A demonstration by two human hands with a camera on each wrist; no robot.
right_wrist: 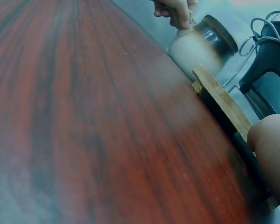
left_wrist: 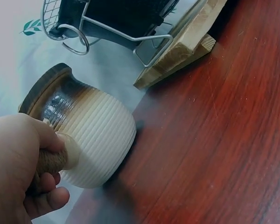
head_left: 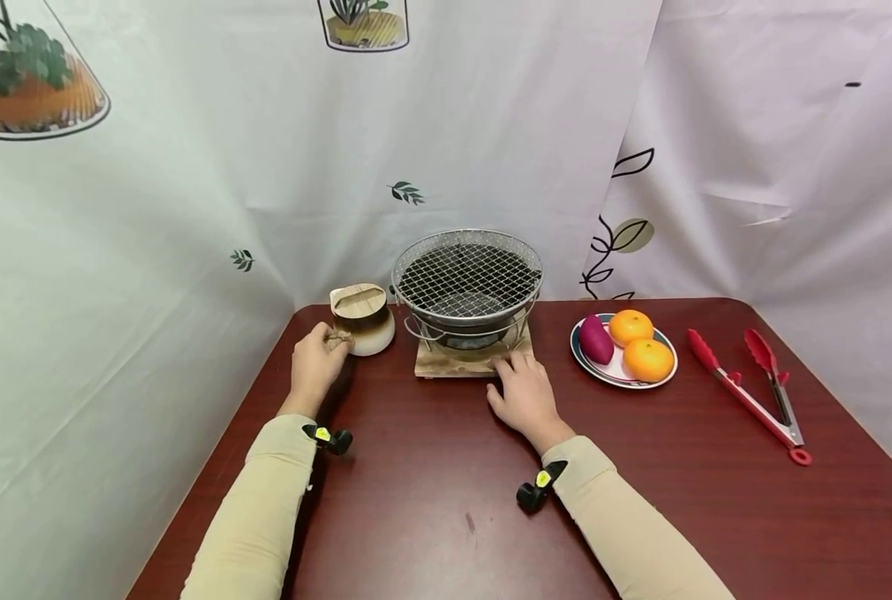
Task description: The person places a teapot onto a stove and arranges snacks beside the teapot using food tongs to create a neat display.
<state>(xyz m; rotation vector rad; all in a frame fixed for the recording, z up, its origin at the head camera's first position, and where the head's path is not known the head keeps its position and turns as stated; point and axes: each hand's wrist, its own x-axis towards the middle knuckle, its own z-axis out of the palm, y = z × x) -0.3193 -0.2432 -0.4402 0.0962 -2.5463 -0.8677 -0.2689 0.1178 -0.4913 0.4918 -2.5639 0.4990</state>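
At the table's back left stands a ribbed ceramic pot (head_left: pixel 374 340), cream below and dark brown at the rim, topped by a wooden lid (head_left: pixel 360 302). My left hand (head_left: pixel 315 369) grips its rope-wrapped side handle (left_wrist: pixel 52 162); the left wrist view shows fingers curled round it. Right of the pot, a round tabletop grill (head_left: pixel 470 279) with a wire mesh top sits on a wooden board (head_left: pixel 446 364). My right hand (head_left: pixel 525 398) rests at the board's front edge, fingers relaxed and touching the wood. In the right wrist view that hand is mostly cut off.
Right of the grill is a plate (head_left: pixel 617 382) with a purple oval item (head_left: pixel 596 340) and two oranges (head_left: pixel 648 360). Red-tipped tongs (head_left: pixel 754 404) lie spread farther right. A printed white cloth (head_left: pixel 483 125) hangs behind the reddish-brown table (head_left: pixel 416 500).
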